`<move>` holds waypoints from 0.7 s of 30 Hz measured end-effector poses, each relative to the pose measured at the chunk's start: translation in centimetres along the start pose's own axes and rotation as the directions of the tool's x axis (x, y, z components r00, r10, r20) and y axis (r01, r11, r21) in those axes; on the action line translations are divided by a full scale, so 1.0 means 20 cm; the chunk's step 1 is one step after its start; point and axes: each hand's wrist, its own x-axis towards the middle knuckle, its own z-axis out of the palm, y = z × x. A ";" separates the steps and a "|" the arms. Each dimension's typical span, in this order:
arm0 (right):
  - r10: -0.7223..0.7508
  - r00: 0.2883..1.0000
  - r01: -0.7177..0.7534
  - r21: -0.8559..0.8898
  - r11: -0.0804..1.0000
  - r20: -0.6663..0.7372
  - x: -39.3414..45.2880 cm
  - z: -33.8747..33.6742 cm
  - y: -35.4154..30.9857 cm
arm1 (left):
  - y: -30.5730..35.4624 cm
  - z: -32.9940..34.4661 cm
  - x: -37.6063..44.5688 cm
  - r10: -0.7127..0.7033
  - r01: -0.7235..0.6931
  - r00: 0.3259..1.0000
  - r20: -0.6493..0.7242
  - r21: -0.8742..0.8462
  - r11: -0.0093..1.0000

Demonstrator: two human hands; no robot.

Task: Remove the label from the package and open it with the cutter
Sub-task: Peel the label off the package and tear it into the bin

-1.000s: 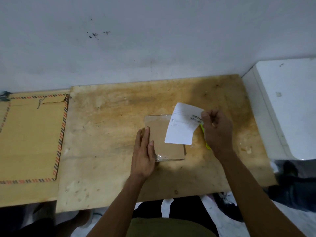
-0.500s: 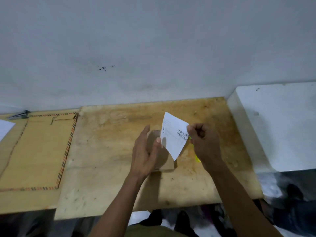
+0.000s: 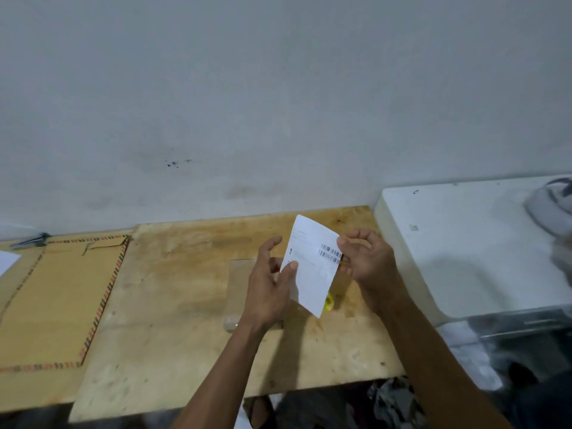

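A white label [image 3: 312, 264] with barcodes is held up above the wooden board [image 3: 173, 292], free of the package. My right hand [image 3: 366, 261] pinches its right edge by the barcodes. My left hand [image 3: 269, 286] pinches its lower left edge with thumb and fingers. The flat brown package [image 3: 240, 283] in clear wrap lies on the board below, partly hidden by my left hand. A yellow cutter [image 3: 328, 301] shows just under the label's lower corner; most of it is hidden.
A large brown envelope [image 3: 52, 301] with a striped border lies to the left, with a metal clip [image 3: 29, 241] and a white paper corner [image 3: 7, 261] beyond it. A white box [image 3: 464, 243] stands to the right. The wall is close behind the board.
The label has come fully off the package. My left hand has let go of the package and taken the label's left edge. The view has tilted upward.
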 end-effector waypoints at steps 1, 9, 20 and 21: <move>-0.067 0.998 0.066 -0.047 0.997 -0.008 0.00 -0.04 -0.01 | 0.02 0.02 -0.02 0.010 -0.010 1.000 -0.020 -0.021 1.000; -0.197 0.962 0.256 -0.369 0.894 0.191 -0.06 -0.20 -0.01 | 0.18 0.13 -0.14 0.117 -0.121 0.991 -0.067 -0.051 0.991; -0.144 0.956 0.210 -0.257 0.943 0.255 -0.11 -0.36 -0.07 | 0.21 0.14 -0.23 0.149 -0.135 0.986 -0.071 0.174 0.976; -0.126 0.956 0.188 -0.222 0.957 0.266 -0.12 -0.38 -0.08 | 0.21 0.15 -0.23 0.150 -0.133 0.986 -0.078 0.182 0.974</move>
